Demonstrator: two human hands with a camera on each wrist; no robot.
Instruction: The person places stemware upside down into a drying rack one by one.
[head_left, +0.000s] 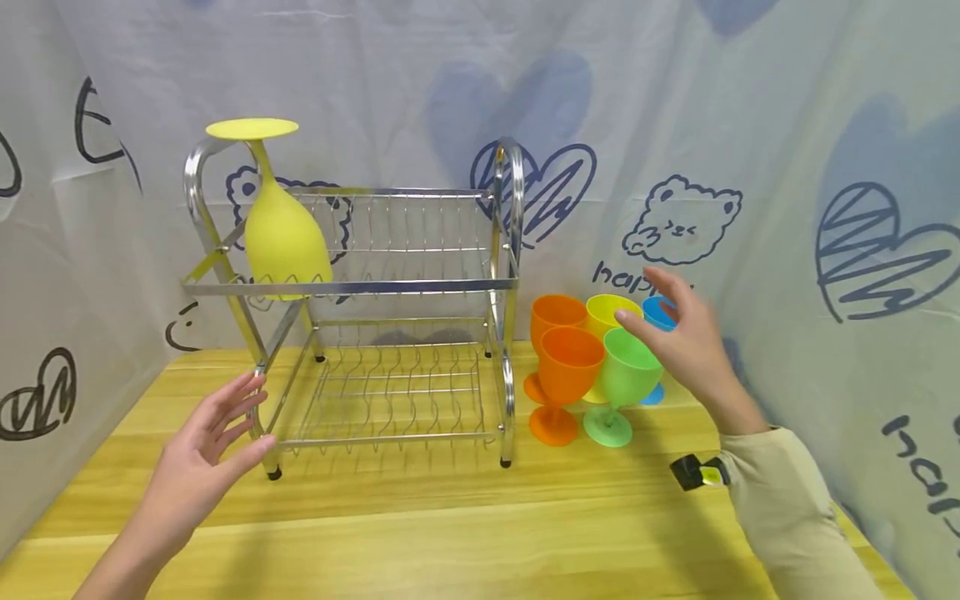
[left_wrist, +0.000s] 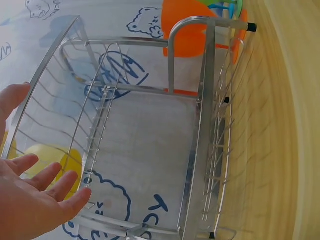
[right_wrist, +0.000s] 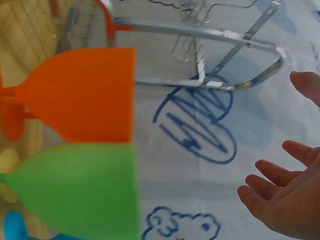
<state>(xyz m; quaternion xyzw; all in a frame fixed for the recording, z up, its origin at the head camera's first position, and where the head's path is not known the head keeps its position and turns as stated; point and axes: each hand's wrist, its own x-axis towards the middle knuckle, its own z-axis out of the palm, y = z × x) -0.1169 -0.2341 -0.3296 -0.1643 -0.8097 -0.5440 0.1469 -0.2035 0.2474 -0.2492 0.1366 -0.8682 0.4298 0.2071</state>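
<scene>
Left grip (head_left: 198, 462) and right grip (head_left: 688, 337) both wide, empty; green goblet (head_left: 628, 385) looks like light, stiff, slick plastic, so I'd wrap the bowl (head_left: 632, 375).

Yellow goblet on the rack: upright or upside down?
Upside down. In the head view, the yellow goblet has its foot on top and its bowl lowest, in the upper tier of the rack.

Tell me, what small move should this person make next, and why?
Probably lower the right hand to the green goblet: the hand is open, empty and close to it, and the goblet stands upright in the front row. A yellow goblet already sits upside down on the rack's upper tier, suggesting more might follow.
</scene>
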